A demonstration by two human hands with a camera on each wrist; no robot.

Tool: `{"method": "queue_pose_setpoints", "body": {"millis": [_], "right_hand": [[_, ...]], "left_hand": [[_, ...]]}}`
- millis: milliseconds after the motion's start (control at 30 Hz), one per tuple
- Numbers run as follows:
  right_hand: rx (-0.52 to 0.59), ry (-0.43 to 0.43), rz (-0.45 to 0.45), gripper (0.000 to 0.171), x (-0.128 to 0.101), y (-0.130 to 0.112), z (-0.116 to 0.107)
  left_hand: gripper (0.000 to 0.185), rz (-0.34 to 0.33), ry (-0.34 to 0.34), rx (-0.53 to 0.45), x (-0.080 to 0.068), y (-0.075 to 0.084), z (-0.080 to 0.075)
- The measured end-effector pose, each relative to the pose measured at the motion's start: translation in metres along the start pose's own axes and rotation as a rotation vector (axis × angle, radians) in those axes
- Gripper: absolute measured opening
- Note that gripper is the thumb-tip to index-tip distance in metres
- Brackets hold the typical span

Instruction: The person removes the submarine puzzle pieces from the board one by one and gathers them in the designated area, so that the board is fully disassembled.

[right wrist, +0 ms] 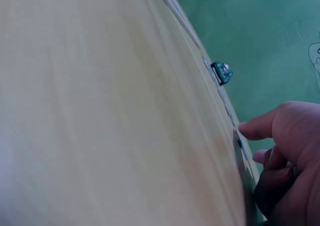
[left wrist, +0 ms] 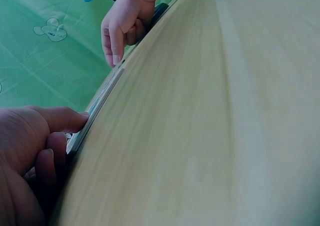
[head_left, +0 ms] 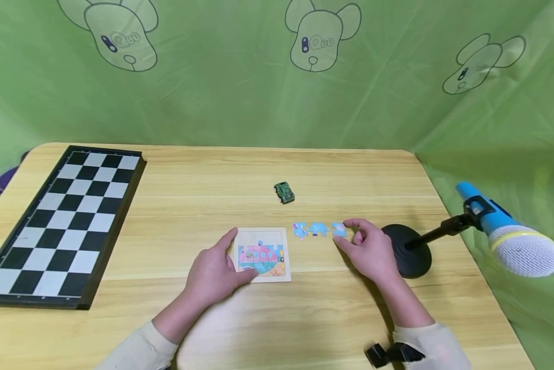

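Observation:
A small square jigsaw puzzle board [head_left: 263, 234] lies on the table, with a pink and blue picture partly filling its pale frame. My left hand [head_left: 214, 272] grips the board at its left side, index finger at the top left corner and thumb over the lower edge. To the board's right, a row of loose blue puzzle pieces includes a left piece [head_left: 300, 230] and a middle piece [head_left: 319, 229]. My right hand [head_left: 369, 249] pinches the rightmost puzzle piece [head_left: 339, 229] between thumb and index finger. In the right wrist view the pieces show only edge-on.
A green toy car [head_left: 284, 192] stands behind the pieces. On the left lies a black-and-white chessboard [head_left: 69, 226]. A blue microphone [head_left: 512, 226] on a round black stand [head_left: 408, 257] is close beside my right hand. Green cloth [head_left: 240, 103] hangs behind the table.

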State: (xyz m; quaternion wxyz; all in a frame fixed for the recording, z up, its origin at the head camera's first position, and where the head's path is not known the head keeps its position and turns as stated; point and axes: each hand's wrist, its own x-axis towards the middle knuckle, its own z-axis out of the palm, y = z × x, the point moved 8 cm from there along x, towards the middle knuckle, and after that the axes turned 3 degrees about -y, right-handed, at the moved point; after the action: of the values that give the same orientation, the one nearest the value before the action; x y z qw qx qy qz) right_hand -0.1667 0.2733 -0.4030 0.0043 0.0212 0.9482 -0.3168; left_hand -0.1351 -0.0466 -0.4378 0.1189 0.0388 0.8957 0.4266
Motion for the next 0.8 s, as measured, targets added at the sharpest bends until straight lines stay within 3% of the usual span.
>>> {"method": "queue_pose_setpoints", "body": {"millis": [333,800], "right_hand": [[0.109,0.072,-0.115,0.035,-0.005,-0.028,0.013],[0.296,-0.036,-0.213,0.039,-0.011,-0.075,0.051]], "left_hand": [[0.098,0.022,-0.010,-0.026,-0.001,0.000,0.000],[0.098,0.015,-0.014,-0.032,0.000,-0.001,-0.001]]}}
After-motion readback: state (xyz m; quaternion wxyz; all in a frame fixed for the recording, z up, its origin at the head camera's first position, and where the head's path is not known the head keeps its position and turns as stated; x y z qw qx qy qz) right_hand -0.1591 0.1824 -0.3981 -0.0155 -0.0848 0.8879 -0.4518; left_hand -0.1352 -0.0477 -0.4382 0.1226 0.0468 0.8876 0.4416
